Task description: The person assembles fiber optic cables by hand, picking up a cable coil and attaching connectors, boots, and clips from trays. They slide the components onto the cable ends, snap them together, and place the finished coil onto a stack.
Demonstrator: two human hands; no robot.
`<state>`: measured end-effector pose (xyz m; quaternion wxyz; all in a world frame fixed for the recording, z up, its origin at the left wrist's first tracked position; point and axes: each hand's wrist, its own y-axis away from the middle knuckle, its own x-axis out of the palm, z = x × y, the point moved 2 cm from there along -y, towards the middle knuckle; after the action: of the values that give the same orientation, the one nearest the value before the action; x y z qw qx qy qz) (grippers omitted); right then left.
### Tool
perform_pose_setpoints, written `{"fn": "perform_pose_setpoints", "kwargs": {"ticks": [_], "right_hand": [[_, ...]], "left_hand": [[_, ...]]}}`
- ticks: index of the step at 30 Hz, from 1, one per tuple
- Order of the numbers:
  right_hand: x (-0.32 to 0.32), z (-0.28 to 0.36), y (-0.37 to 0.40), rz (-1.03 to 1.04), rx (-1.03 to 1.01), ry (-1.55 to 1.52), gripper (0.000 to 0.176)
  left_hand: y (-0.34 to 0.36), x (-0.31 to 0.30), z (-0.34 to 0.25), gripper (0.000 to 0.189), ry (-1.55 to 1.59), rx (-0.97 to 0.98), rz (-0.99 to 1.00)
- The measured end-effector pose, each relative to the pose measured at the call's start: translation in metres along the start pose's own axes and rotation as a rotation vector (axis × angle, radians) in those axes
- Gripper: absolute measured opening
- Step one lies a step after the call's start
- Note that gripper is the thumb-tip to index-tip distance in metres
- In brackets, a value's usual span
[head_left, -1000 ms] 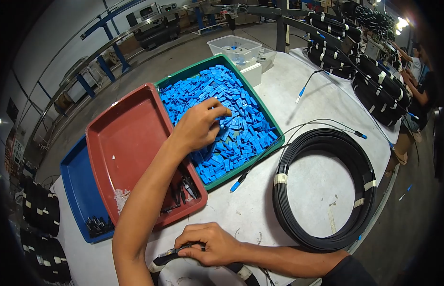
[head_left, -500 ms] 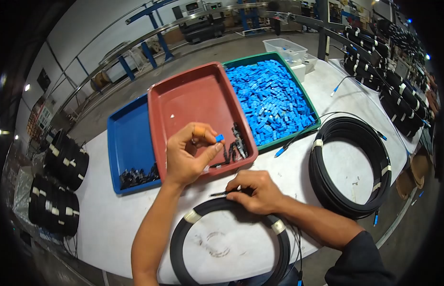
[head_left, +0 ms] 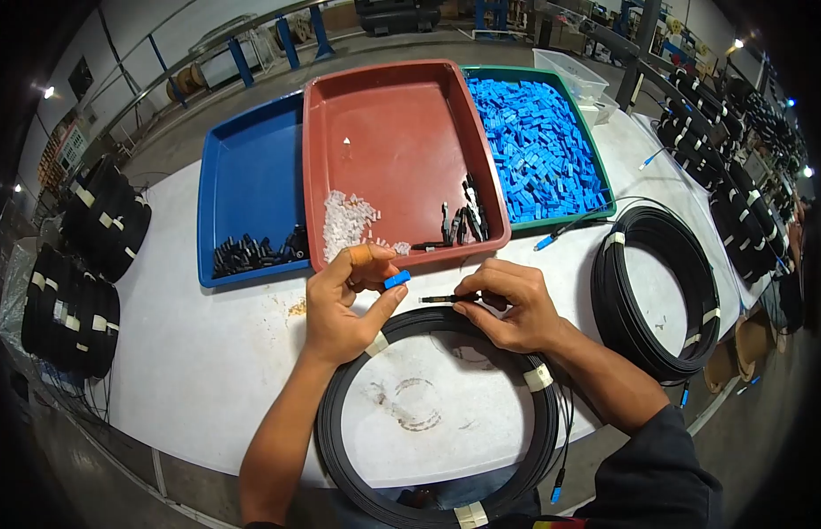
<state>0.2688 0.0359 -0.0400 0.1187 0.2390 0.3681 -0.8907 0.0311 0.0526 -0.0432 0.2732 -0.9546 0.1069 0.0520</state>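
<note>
Between its thumb and fingers my left hand [head_left: 347, 304] pinches a small blue connector housing [head_left: 397, 279]; an orange wrap circles one finger. My right hand [head_left: 514, 306] grips a black cable connector [head_left: 441, 300], its pale tip pointing left toward the blue housing, with a gap between them. Both hands are above the far rim of a black cable coil [head_left: 335, 441], which is bound with white tape and lies at the table's front edge. A blue-ended cable [head_left: 557, 489] hangs from the coil's right side.
A red tray [head_left: 402, 115] holds clear small pieces [head_left: 347, 219] and black connector parts [head_left: 463, 220]. It overlaps a blue tray [head_left: 252, 150] with black pieces. A green tray [head_left: 612, 198] is full of blue housings. Another cable coil [head_left: 604, 300] lies right; bundled coils [head_left: 71, 300] stand left.
My left hand has come down and nearer to my right hand, with the blue housing still pinched. The view has shifted, uncovering the clear pieces in the red tray.
</note>
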Motion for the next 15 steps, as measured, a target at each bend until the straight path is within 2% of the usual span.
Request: {"fn": "perform_pose_setpoints", "kwargs": {"ticks": [6,9,11,12,15], "right_hand": [[0.0,0.004,-0.001,-0.009,-0.084,-0.013,0.018],[0.001,0.002,0.001,0.011,-0.109,-0.016,0.021],[0.003,-0.001,0.003,0.036,-0.23,0.054,0.031],[0.002,0.001,0.003,0.038,-0.23,0.054,0.031],[0.002,0.005,0.005,0.108,-0.26,0.092,0.046]], "left_hand": [[0.0,0.004,-0.013,0.025,-0.032,0.02,0.145],[0.001,0.004,-0.018,0.025,-0.019,0.026,0.158],[0.002,0.006,-0.019,0.026,-0.046,0.05,0.165],[0.003,0.007,-0.02,0.027,-0.035,0.067,0.136],[0.004,0.009,-0.023,0.028,-0.015,0.115,0.098]]}}
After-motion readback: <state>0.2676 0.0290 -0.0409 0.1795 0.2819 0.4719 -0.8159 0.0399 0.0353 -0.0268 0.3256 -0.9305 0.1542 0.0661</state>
